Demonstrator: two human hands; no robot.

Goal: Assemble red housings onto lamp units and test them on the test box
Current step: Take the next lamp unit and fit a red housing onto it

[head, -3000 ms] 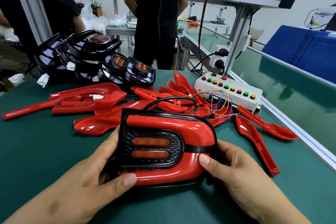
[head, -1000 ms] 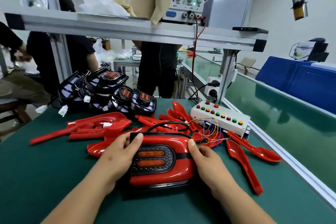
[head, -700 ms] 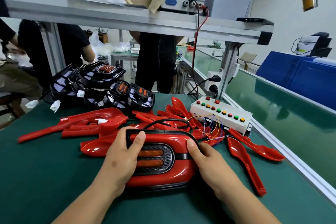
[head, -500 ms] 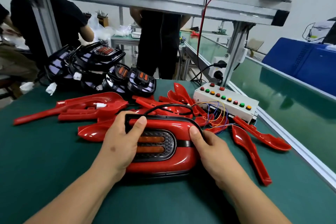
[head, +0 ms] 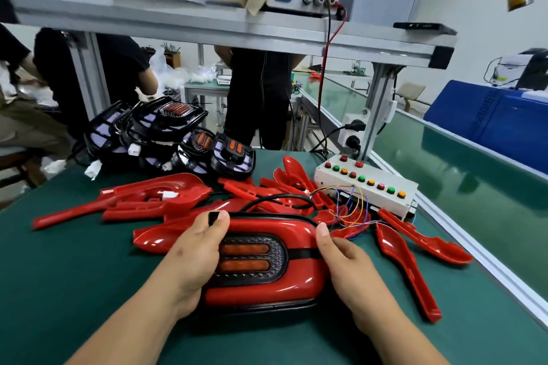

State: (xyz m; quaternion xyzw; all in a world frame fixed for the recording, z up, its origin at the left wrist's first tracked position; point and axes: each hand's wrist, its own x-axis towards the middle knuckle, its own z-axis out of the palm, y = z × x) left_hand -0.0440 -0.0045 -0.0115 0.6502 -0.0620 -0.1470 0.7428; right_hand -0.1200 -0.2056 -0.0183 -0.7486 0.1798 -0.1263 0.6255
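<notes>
— On the green mat [head: 59, 275] right before you lies one lamp [head: 252, 258] with its red cover [head: 267, 287] seated round the black grille [head: 280, 255]. Your left hand [head: 195, 252] wraps the lamp's left end, thumb on the top edge. Your right hand [head: 344, 264] clasps the right end, thumb pressed on the corner.

— So the fitting of this one is done?

— It looks so to me. No gap shows along the edges in sight, though the underside is hidden. You seem to be pressing it home or checking the fit.

— And the testing?

— Not yet done, I judge. The test box [head: 364, 187] sits beyond your right hand, apart from the lamp, and neither of your hands is on its buttons [head: 361, 178]. A black cable [head: 278, 200] loops from the lamp's top toward the coloured wires [head: 353, 207] by the box. Whether it is plugged in I cannot tell, since its end is lost among the parts. The two orange strips [head: 244, 249] do not look clearly lit.

— What is left after that?

— Plenty. A heap of bare lamps [head: 178, 133] sits at the far left of the mat. Loose covers [head: 154, 198] lie spread between that heap and you, some just beside the box. Each bare lamp needs a cover and a turn on the box.
</notes>
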